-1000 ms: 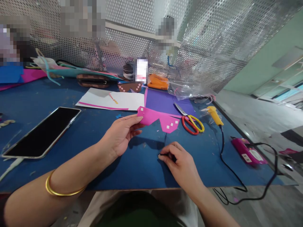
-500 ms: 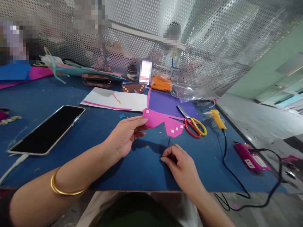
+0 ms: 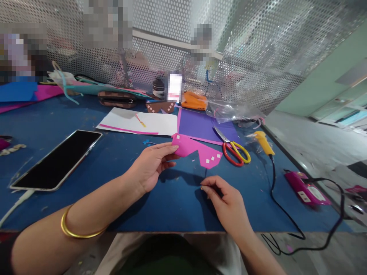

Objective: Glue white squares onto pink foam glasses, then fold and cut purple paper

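Observation:
My left hand (image 3: 155, 164) pinches the left end of a pink paper cutout (image 3: 190, 146) shaped like glasses, holding it above the blue table. One small white square sits near its left end and several more on its right lobe. Below the right lobe, my right hand (image 3: 222, 194) has thumb and index finger pressed together. A tiny yellowish tip shows at those fingertips; what it belongs to cannot be made out. Scissors (image 3: 235, 152) with red and yellow handles lie right of the cutout, blades partly over a purple sheet (image 3: 200, 124).
A glue gun (image 3: 264, 143) lies at right, its cord near a magenta power box (image 3: 306, 187). A phone (image 3: 60, 158) lies at left. Behind are a white sheet (image 3: 120, 117), a brown glasses-shaped cutout (image 3: 160, 107), an orange tool (image 3: 194, 101) and a perforated metal screen (image 3: 160, 49).
My right hand has shifted slightly to the right, and a yellowish tip now shows at its fingertips. The pink cutout stays in my left hand, nearly unmoved.

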Available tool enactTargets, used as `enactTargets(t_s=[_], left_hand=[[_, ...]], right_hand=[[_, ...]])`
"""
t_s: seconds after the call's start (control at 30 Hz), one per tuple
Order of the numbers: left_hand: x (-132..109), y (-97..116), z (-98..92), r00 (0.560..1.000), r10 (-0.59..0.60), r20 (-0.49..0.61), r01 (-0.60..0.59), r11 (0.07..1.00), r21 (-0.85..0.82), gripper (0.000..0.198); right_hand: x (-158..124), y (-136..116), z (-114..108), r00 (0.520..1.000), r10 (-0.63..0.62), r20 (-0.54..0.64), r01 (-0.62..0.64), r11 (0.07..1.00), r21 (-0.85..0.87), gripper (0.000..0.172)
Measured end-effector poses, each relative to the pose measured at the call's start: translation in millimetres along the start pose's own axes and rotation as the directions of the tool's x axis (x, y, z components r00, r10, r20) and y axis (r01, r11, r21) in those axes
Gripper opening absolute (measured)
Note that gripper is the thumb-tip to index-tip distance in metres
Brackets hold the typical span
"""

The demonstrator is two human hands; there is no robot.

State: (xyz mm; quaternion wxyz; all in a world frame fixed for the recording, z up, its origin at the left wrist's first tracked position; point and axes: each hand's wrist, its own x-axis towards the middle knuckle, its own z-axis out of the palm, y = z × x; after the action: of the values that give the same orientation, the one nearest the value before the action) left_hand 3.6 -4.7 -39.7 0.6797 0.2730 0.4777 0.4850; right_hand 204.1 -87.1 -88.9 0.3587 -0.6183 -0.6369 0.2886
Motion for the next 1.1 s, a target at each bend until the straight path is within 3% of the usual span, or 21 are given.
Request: enactTargets(t_s=[0.23, 0.43, 0.7, 0.97, 1.1], left_hand=[[0, -2, -1.2, 1.0, 0.005, 0.018, -0.005, 1.0, 0.008, 0.011], [1, -3, -1.8, 0.999, 0.009, 0.048, -0.009, 1.0, 0.006, 0.011], [0, -3, -2.1, 0.998, 0.002, 0.056, -0.003, 1.0, 0.016, 0.01], [0, -4, -2.1, 0.999, -0.014, 0.035, 0.014, 1.0, 0.027, 0.014], [0, -5, -1.2, 1.0, -0.01, 0.027, 0.009, 1.0, 0.028, 0.013]], right_hand=[[-1, 3, 2, 0.999, -0.037, -0.019, 0.035, 0.995, -0.088, 0.013], [-4, 2, 2, 0.974, -0.219, -0.064, 0.189, 0.932, -0.31, 0.015], [-1, -2, 4, 0.889, -0.458, -0.018, 0.38, 0.757, -0.531, 0.017], [-10, -3, 1, 0.862, -0.476, -0.174, 0.381, 0.835, -0.397, 0.018], [-8, -2, 1, 0.926, -0.354, -0.128, 0.308, 0.909, -0.281, 0.019]])
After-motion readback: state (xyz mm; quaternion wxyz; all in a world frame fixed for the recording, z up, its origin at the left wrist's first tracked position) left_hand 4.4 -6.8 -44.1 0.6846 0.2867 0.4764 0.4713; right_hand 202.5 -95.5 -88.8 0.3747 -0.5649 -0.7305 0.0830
